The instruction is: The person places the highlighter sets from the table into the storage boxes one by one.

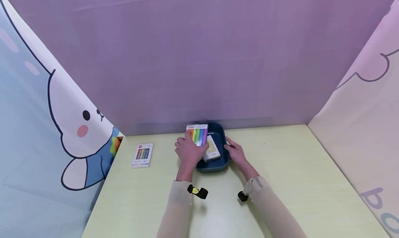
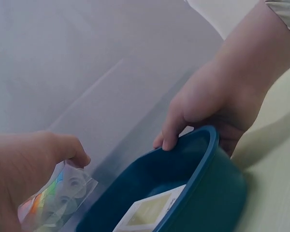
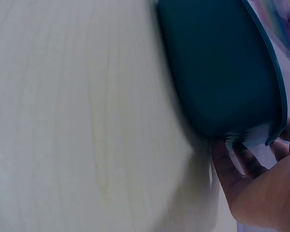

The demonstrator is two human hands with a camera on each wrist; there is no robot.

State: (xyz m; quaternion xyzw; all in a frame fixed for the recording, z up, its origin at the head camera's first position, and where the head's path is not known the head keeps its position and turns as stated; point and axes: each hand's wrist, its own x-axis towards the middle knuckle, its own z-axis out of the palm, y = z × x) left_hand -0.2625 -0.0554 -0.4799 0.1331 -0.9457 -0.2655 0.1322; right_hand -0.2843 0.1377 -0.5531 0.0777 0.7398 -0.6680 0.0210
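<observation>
My left hand (image 1: 189,150) grips a clear-wrapped pack of rainbow-coloured sticks (image 1: 198,134), tilted over the left side of a dark teal plastic basin (image 1: 220,166). Round stick ends show through the clear wrap in the left wrist view; I cannot tell what kind of sticks they are. Inside the basin lies a white box with a yellowish panel (image 1: 212,149), partly hidden by the left hand and the pack. My right hand (image 1: 236,153) holds the basin's right rim, thumb on top and fingers against the outer wall (image 3: 222,96).
On the pale wooden table (image 1: 280,168), a white flat box picturing coloured sticks (image 1: 142,155) lies left of the basin. A purple cloth wall (image 1: 199,58) stands right behind it. Printed cloth panels (image 1: 84,137) rise along the left and right sides.
</observation>
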